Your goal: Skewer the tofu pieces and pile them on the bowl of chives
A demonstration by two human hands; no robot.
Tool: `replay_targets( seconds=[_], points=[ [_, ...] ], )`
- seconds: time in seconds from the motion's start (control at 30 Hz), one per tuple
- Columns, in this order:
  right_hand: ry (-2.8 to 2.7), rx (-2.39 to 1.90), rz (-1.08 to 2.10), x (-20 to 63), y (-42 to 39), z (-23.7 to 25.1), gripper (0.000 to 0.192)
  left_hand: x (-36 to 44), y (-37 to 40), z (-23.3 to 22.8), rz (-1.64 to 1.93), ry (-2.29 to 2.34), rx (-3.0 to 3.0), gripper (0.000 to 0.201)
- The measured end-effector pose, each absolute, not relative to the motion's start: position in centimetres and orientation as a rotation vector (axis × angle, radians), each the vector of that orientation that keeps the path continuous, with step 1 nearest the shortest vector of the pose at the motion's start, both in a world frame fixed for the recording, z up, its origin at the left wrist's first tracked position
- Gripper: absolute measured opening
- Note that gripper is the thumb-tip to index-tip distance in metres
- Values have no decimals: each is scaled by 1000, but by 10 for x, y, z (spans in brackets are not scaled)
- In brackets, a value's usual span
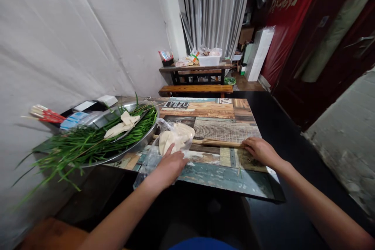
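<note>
My left hand [170, 164] rests on a clear plastic bag [164, 140] holding pale tofu-skin sheets [175, 137], near the front edge of a patchwork wooden table [222, 125]. My right hand [259, 149] lies on the right end of a bundle of bamboo skewers [216, 143], fingers curled over them. One loose skewer [239, 167] sits near the table's front edge. A large metal basin [137, 142] at the left holds green chives [88, 144] with some pale sheets [121, 127] on top.
White wall close on the left. Red-tipped sticks [47, 114] and small packets [73, 119] lie behind the basin. Further back stand a bench [196, 88] and a table with a white tub [208, 59]. Dark floor runs along the right.
</note>
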State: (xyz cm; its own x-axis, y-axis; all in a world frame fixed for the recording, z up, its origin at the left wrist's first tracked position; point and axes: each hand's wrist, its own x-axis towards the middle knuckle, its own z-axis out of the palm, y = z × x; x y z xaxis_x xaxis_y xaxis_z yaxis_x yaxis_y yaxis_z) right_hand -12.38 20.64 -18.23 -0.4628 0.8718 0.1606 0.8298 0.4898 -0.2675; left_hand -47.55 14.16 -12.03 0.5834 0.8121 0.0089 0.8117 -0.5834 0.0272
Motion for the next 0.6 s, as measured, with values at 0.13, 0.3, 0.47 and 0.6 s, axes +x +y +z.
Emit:
replay_targets(
  seconds=[0.13, 0.3, 0.47, 0.6],
  points=[
    [-2449, -1390, 279, -128, 205, -182, 22, -418, 143, -109, 294, 1481, 2813, 23],
    [-2414, -1322, 375, -129, 202, -186, 19, -377, 191, -150, 409, 1392, 2881, 23],
    [-2411, -1272, 444, -125, 204, -191, 18, -379, 208, -176, 215, 1365, 2983, 23],
    [-2426, -1241, 460, -124, 205, -192, 18, -385, 208, -172, 106, 1402, 3042, 23]
  ],
)
